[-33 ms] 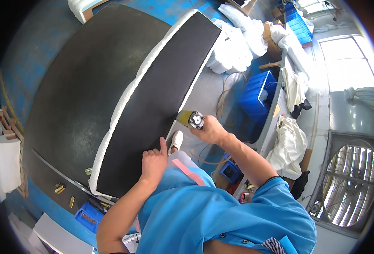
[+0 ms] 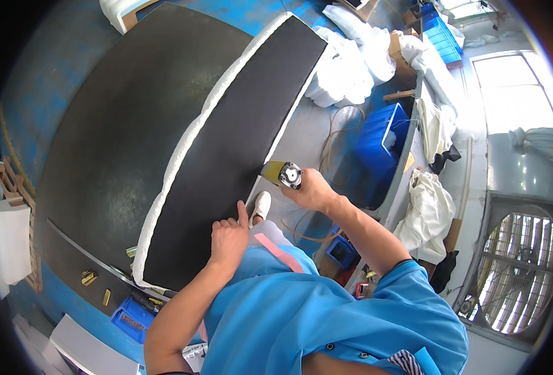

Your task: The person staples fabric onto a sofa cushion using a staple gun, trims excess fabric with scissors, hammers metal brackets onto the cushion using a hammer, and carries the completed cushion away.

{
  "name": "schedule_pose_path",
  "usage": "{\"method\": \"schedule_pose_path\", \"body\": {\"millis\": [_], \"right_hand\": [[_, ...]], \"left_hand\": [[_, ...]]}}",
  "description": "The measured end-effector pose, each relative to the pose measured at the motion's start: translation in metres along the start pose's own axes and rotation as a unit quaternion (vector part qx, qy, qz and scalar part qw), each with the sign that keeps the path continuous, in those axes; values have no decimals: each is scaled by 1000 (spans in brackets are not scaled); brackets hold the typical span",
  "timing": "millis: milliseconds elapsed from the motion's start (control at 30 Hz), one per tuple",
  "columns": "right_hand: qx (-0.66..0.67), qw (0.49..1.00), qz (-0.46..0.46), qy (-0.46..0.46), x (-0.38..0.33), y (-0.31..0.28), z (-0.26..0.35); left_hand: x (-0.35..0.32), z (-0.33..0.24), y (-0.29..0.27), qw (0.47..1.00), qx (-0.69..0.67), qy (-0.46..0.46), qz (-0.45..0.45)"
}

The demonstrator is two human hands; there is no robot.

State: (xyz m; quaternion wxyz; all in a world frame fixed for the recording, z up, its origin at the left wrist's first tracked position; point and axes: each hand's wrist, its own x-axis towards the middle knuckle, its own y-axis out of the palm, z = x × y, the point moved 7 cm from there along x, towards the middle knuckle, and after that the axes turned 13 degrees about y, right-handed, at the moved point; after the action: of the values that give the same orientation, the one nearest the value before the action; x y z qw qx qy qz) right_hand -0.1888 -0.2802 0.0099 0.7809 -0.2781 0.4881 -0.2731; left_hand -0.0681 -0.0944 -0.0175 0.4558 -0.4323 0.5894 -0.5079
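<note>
My right hand (image 2: 309,190) is closed round a staple gun (image 2: 281,174) with a yellow-green body and a silver head. The nose of the gun meets the near right edge of a long curved panel covered in black fabric (image 2: 217,156). White padding (image 2: 189,134) shows in a strip along the panel's far side. Lower down on that same edge rests my left hand (image 2: 227,242). Its index finger points forward along the fabric, and the other fingers are bent against it. My left thumb is hidden.
The panel lies on a large dark worktable (image 2: 126,94). A blue bin (image 2: 382,134) and white wrapped bundles (image 2: 345,69) stand to the right. Thin hose loops (image 2: 327,140) hang near the gun. A small blue tray (image 2: 131,319) sits at lower left, near my left elbow.
</note>
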Motion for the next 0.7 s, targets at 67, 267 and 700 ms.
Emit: {"method": "schedule_pose_path", "body": {"millis": [67, 267, 700], "right_hand": [[28, 999, 11, -19, -10, -3, 7], [78, 995, 28, -58, -24, 8, 13], [14, 1000, 22, 2, -29, 11, 25]], "left_hand": [[-3, 0, 2, 1000, 0, 7, -2], [-1, -1, 0, 1000, 18, 6, 3], [-2, -3, 3, 999, 33, -34, -15]]}}
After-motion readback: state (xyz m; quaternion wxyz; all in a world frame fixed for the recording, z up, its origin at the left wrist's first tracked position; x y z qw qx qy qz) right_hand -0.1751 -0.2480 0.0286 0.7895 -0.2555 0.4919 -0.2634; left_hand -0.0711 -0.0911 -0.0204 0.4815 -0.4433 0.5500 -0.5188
